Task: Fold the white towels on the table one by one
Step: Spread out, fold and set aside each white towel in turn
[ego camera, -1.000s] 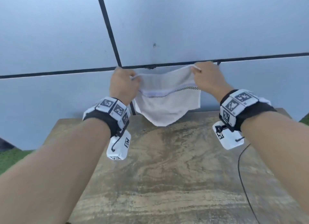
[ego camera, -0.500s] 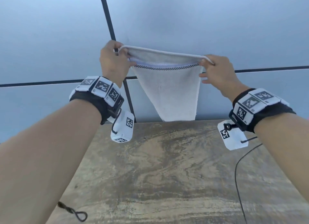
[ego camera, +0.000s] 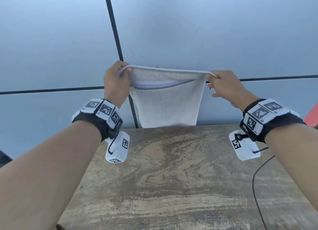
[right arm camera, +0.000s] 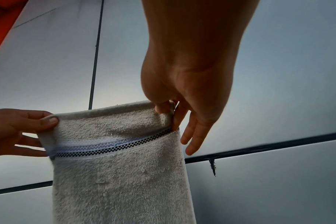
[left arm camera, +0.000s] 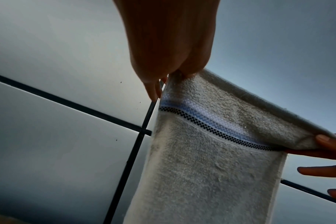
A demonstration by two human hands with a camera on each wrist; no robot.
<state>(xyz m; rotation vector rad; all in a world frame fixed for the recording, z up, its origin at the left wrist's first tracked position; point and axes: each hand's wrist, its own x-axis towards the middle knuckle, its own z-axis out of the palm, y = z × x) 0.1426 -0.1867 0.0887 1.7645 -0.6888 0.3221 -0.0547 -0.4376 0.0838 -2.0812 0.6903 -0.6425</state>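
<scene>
A white towel with a black-and-white checked stripe hangs in the air past the far edge of the wooden table, stretched between both hands. My left hand pinches its upper left corner. My right hand pinches the upper right corner with thumb and forefinger, the other fingers loose. The left wrist view shows the towel under my left hand. In the right wrist view the towel hangs from my right hand. Its lower end is hidden behind the table edge.
A grey panelled wall with black seams stands close behind the table. A black cable runs over the table's right side. Something red shows at the right edge.
Both hands lifted the towel from a bunched state, rose, then spread apart; the towel now hangs longer and flatter, its top edge drawn wider.
</scene>
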